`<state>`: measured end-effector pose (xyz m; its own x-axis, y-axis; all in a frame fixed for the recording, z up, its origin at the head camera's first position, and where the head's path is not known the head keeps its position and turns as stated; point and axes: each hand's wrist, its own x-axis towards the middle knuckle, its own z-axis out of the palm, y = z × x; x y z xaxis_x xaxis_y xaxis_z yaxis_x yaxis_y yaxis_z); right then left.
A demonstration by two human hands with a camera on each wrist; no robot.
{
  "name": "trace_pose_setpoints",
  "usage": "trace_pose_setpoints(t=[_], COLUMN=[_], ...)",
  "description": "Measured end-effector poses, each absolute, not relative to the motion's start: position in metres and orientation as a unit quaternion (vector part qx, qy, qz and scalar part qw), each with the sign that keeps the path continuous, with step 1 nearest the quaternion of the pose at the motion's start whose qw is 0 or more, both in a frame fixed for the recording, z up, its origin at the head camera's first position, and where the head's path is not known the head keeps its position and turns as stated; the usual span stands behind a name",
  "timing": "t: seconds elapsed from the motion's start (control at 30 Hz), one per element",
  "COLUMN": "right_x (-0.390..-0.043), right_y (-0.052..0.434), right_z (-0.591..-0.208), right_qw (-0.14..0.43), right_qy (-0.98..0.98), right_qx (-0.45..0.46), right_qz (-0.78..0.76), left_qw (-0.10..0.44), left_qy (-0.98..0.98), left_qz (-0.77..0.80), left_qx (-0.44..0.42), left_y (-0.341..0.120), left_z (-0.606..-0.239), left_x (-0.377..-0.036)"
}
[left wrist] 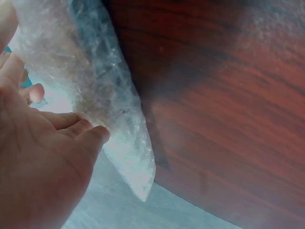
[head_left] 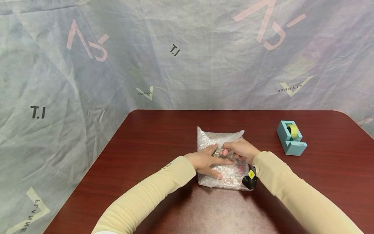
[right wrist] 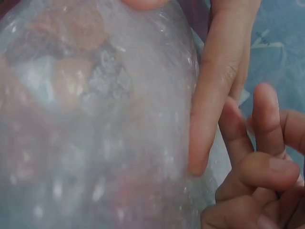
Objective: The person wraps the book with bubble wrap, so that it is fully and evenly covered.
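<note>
A flat parcel in clear bubble wrap (head_left: 225, 181) lies on the table, with two pointed corners sticking up along its far edge. My left hand (head_left: 203, 161) rests on its left half, fingers spread and straight. Over the upper right part is my right hand (head_left: 242, 149), its lower fingers curled in close to the left fingertips. In the right wrist view, those curled right fingers (right wrist: 262, 174) show nothing between them. Blurred orange and grey patches show through the wrap (right wrist: 119, 148); what is inside cannot be made out.
A teal tape dispenser (head_left: 288, 146) with a yellow roll (head_left: 293, 131) stands to the right on the dark red table (head_left: 152, 139). Behind and to the left hangs a grey printed cloth (head_left: 187, 71). A black device (head_left: 249, 180) sits at my right wrist.
</note>
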<state>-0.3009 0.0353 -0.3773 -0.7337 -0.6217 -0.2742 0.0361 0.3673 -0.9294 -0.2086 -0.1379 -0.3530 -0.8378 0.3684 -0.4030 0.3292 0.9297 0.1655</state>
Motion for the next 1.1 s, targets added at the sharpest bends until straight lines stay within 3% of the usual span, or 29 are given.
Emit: trace_pose_setpoints(t=[0.37,0.6,1.1], right_x=[-0.294,-0.294,-0.307], right_y=[0.02,0.012,0.011], right_z=[-0.37,-0.37,-0.371], right_qw=[0.317,0.289,0.362], right_qy=[0.771,0.808,0.785], right_qx=[-0.119,-0.071,-0.067], right_qz=[-0.54,-0.508,-0.497], left_qw=[0.218,0.22,0.226], left_qy=[0.957,0.957,0.952], left_qz=[0.045,0.053,0.087], left_qx=[0.188,0.184,0.185], left_y=[-0.139,-0.139,-0.139], left_z=[-0.352,-0.354,-0.352], left_x=[-0.209,-0.209,-0.207])
